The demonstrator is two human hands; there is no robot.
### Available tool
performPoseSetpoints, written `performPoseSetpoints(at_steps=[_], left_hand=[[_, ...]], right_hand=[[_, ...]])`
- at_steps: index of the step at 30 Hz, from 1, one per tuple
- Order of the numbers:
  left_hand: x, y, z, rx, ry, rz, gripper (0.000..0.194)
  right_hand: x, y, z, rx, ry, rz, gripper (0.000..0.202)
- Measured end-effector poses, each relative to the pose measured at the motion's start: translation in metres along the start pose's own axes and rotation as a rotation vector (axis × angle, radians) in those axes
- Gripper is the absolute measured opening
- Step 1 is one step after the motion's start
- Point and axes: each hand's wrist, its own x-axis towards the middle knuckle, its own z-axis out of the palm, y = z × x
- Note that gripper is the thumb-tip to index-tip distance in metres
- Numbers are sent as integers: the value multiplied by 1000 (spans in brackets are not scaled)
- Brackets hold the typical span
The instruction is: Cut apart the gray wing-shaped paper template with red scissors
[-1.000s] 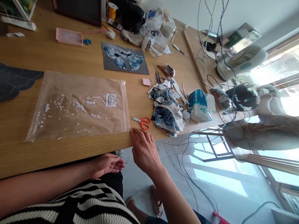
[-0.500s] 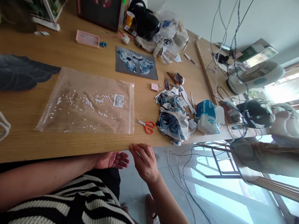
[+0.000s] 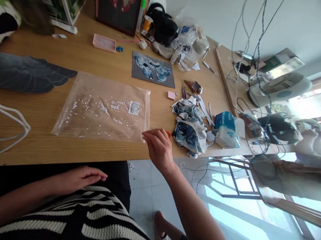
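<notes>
The right hand [image 3: 159, 148] is held at the near right corner of the clear plastic bag [image 3: 91, 126], its fingertips brought close together; whether the bag's edge is pinched cannot be told. The left hand [image 3: 81, 178] is held below the bag, over the lap, fingers loosely extended; nothing is seen in it, though its palm is hidden. The bag is laid flat on the table [image 3: 45, 148], with small white pieces [image 3: 103, 108] scattered across it and a printed label [image 3: 134, 108], too small to be read. Just right of the bag, a red loop [image 3: 168, 134] is mostly covered by the right hand. Farther right, crumpled blue-and-white fabric [image 3: 189, 132] is heaped. Beyond the bag, a gray sheet [image 3: 139, 72] is placed. Left of the bag, a dark scalloped piece [image 3: 27, 75] and a white looped object [image 3: 24, 121] are cut off by the view's edge.
</notes>
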Motion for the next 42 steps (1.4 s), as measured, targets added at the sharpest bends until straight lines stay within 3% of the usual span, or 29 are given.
performPoseSetpoints(at_steps=[3,6,10,12,14,18,23,30,36,42], left_hand=[[-16,23,-9,92,18,28,29],[-33,35,-22,106,132,82,28],[-49,24,-43,295,483,286,28],[-51,14,-55,472,694,401,35],[-52,6,-68,632,825,460,44],[-46,-5,-90,769,840,410,54],[-30,-16,-102,800,847,492,54],[-16,-9,-103,725,900,534,32],[-13,-1,-105,729,893,571,29],[-11,12,-108,704,930,590,21]], right_hand=[[36,-2,19,-5,-37,-25,21],[62,0,40,-51,-98,-66,23],[80,3,49,-105,-138,-104,24],[80,4,41,-96,-131,-70,23],[70,6,26,-87,-112,19,24],[30,9,3,-158,-98,303,23],[-8,6,6,-303,-178,582,32],[0,1,25,-345,-212,712,25],[9,1,16,-221,-190,740,25],[15,0,11,301,-67,992,32]])
